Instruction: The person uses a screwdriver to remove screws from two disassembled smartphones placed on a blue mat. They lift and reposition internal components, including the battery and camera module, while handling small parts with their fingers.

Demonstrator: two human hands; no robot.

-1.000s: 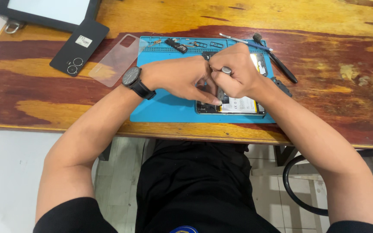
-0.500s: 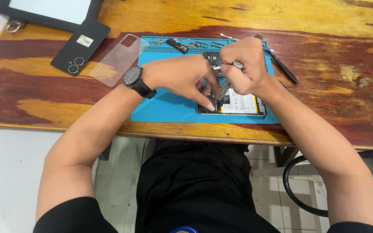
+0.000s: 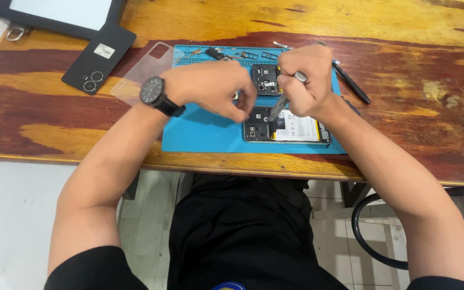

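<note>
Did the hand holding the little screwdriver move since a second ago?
Yes. The right hand shifted slightly up, away from the person, judged against the blue mat. It grips the screwdriver, tip on the opened phone.

Both hands over opened phone — screwdriver

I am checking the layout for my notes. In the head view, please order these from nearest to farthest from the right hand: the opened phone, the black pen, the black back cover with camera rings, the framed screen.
From the right hand:
1. Opened phone, just below it on the blue mat.
2. Black pen, just to its right.
3. Black back cover, far left on the wood.
4. Framed screen, top left corner.
</note>
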